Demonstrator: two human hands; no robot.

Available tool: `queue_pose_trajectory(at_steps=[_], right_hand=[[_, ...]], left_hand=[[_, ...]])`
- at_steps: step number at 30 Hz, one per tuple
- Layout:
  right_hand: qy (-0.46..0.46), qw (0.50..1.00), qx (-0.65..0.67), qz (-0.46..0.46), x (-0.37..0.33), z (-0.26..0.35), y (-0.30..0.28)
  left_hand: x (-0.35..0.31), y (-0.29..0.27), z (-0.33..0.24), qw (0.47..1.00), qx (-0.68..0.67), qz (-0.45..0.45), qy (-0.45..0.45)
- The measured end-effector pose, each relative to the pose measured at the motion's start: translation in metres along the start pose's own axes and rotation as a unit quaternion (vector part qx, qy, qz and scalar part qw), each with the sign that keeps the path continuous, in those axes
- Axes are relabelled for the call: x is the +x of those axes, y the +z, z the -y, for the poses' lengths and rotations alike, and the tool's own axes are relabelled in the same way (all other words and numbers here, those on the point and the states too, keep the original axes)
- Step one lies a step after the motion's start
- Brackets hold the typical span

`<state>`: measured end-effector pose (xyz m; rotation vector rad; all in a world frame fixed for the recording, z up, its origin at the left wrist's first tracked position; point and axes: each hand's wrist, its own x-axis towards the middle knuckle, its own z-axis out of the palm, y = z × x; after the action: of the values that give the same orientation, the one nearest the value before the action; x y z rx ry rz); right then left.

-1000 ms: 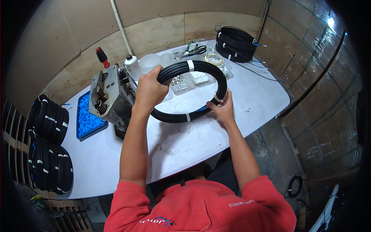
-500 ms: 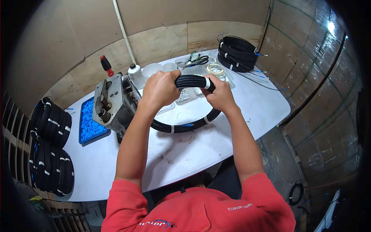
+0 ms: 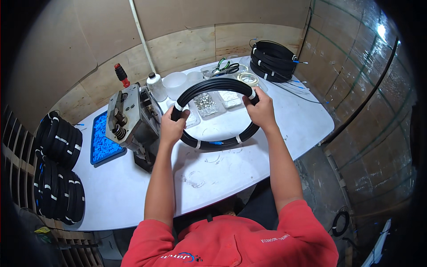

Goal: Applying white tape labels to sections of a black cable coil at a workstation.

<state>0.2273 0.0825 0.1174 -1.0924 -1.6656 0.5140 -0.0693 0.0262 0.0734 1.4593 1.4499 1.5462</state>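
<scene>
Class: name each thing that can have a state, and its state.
Held coil, banded
Left hand, gripping held coil
Right hand, gripping held coil
Bottle, capped, upright
Blue tray, filled with blue pieces
Left coils, banded, stacked
Right coils, banded, cable ends protruding
Metal machine, running or not: unclear

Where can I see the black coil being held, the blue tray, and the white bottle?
Held black coil (image 3: 215, 85): head view, on its upper arc.
Blue tray (image 3: 109, 158): head view, on its near rim.
White bottle (image 3: 156, 89): head view, on its body.
</scene>
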Motion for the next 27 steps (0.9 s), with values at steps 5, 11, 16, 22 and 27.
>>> queue_pose_trajectory(at_steps=[5,11,16,22,27], right_hand=[[0.007,0.999,0.035,-0.005,0.004,-0.011,0.003],[-0.016,0.996,0.092,-0.002,-0.004,-0.025,0.010],[0.089,0.968,0.227,0.066,-0.019,-0.030,0.013],[0.093,0.935,0.334,0.069,-0.039,-0.065,0.033],[0.159,0.895,0.413,0.057,-0.036,-0.072,0.039]], left_hand=[[-0.002,0.016,0.015,0.995,-0.063,-0.078,0.002],[-0.004,0.016,0.021,0.989,-0.121,-0.083,0.010],[-0.003,0.005,0.032,0.985,-0.152,-0.076,-0.009],[-0.011,0.019,0.045,0.976,-0.198,-0.088,-0.024],[-0.010,0.028,0.062,0.975,-0.176,-0.098,-0.094]])
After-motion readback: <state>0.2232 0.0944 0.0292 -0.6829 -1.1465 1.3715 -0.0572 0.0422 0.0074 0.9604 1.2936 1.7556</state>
